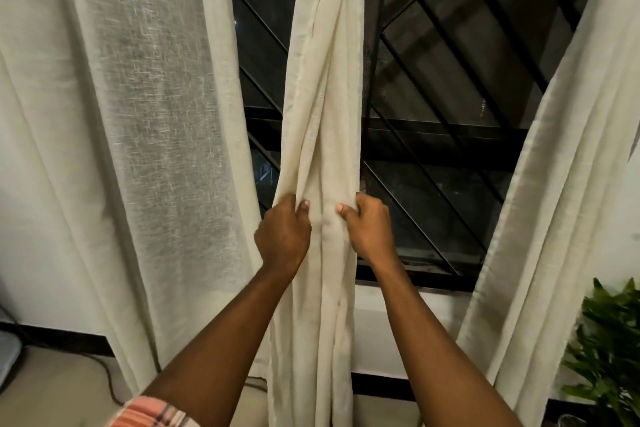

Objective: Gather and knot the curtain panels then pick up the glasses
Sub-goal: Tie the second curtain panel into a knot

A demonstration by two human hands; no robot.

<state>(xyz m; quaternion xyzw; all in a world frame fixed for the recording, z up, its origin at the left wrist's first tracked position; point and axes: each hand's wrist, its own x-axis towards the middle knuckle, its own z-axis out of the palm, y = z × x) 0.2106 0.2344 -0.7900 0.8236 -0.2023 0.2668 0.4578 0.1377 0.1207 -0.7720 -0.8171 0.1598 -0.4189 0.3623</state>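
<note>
Nearest you, a striped sleeve shows at the bottom edge, and both your bare forearms reach up and forward. Your left hand grips the left edge of the middle curtain panel, fingers curled round the cloth and thumb pressed on its front. Your right hand grips the right edge at about the same height, thumb likewise on the front. The panel hangs between them as a narrow bundle of folds, running from the top of the view down past your arms. You appear to be in the gathering step: the cloth is bunched, but no knot shows at hand height. Near the top edge it bunches further, though whether that is a knot cannot be told. The next move likely calls for bringing both edges together into one rope, then looping the lower length round and through. The left curtain panel and the right curtain panel hang loose to either side, well apart from your hands, so they probably remain to be done. A leafy plant stands low on the right. Behind everything is the dark window grille. The glasses are not in view.
</note>
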